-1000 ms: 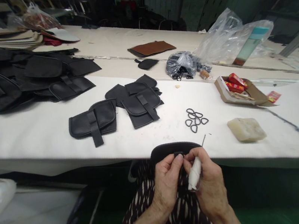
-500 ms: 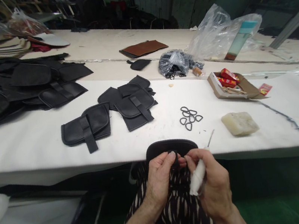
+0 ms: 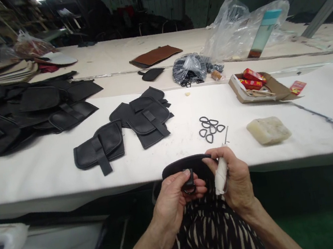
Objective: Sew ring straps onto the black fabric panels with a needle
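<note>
My left hand [image 3: 172, 193] pinches a black strap [image 3: 188, 176] between thumb and fingers; a dark D-ring [image 3: 190, 189] hangs in the strap's loop. Behind it, a black leather piece [image 3: 188, 162] with a rounded, piped edge rests at the table's front edge. My right hand [image 3: 233, 173] is closed round an awl [image 3: 221, 176] with a white-wrapped handle, its thin metal tip pointing up and away. The thumb and finger of that hand also touch the leather piece's right edge. Several loose D-rings [image 3: 212, 129] lie on the white table just beyond.
Black leather pouches [image 3: 149, 118] lie left of the rings, with a larger pile [image 3: 24, 105] at far left. To the right are a wax-like block [image 3: 268, 130] and an open cardboard box [image 3: 239, 92] with red packets. A bag of rings [image 3: 191, 69] and a bottle [image 3: 266, 33] stand farther back.
My right hand has moved up to the leather piece's right edge, the awl now more upright. My left hand has turned, bringing the D-ring in the strap into view. The camera view shifted slightly.
</note>
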Available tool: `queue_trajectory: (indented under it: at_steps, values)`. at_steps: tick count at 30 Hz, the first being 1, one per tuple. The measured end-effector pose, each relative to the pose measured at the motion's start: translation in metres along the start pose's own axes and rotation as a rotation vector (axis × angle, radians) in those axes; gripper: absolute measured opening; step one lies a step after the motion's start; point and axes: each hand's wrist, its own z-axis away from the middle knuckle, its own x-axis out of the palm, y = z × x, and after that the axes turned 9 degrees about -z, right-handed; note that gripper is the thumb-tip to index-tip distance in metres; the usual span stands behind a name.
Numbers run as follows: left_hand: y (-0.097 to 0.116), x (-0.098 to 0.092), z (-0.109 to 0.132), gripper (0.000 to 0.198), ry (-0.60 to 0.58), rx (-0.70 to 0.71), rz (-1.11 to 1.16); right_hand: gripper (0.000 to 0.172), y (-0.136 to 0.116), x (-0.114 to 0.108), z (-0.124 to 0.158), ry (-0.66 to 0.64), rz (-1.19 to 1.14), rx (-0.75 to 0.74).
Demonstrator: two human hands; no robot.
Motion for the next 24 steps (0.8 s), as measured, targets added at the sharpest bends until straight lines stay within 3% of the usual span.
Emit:
queue_trajectory:
  at_steps: [16,24]
  values:
    - [0.0026,0.0001,0.0010,0.017,0.005,-0.025,0.018,0.010,-0.0001,0.0030,-0.0021,0.017,-0.040,-0.067]
    - [0.0013,0.0056,-0.0056,0.016,0.007,0.030,0.046,0.007,0.0047,-0.0013,-0.0089,-0.003,-0.009,0.024]
